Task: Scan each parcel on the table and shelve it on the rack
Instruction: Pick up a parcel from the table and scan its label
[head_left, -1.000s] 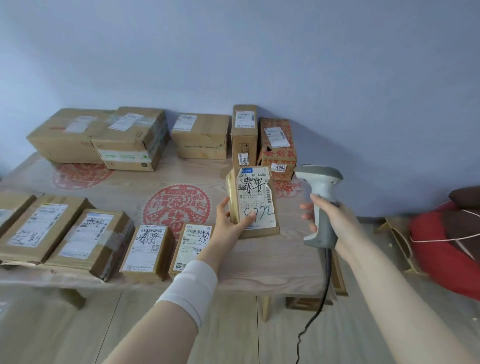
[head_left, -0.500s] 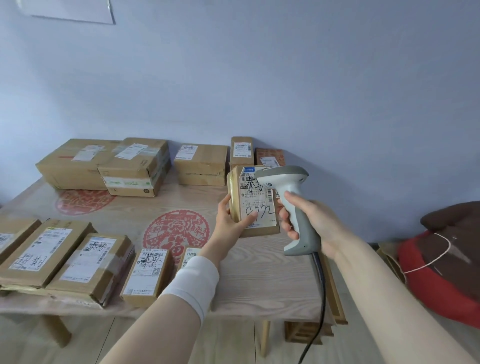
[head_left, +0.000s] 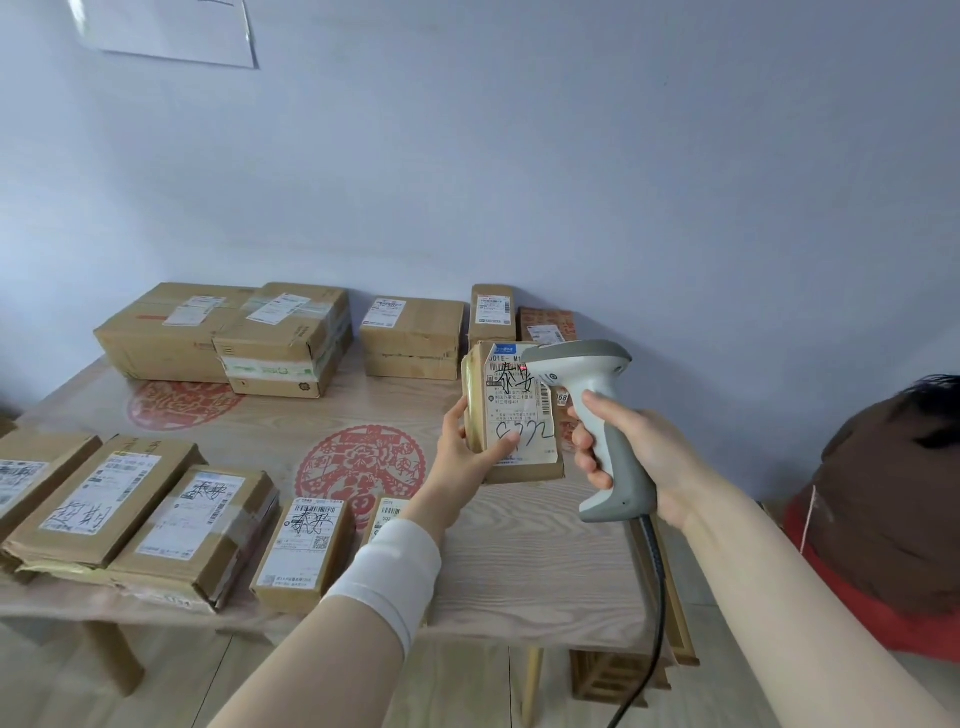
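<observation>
Parcel (head_left: 511, 410) mid-scan: our left hand (head_left: 465, 457) clasps it, right hand (head_left: 631, 447) wraps scanner (head_left: 592, 410) at its label; many parcels (head_left: 197, 525) wait on tabletop (head_left: 530, 561), unshelved.

Eleven parcels (head_left: 511, 410) (one held), one scanner (head_left: 587, 395)

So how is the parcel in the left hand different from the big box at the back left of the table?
The held parcel is small, upright and lifted by the left hand; the big box is much larger and lies flat on the table. The scanner points at the parcel's label, not the box's. Both are brown cardboard with white labels.
</observation>
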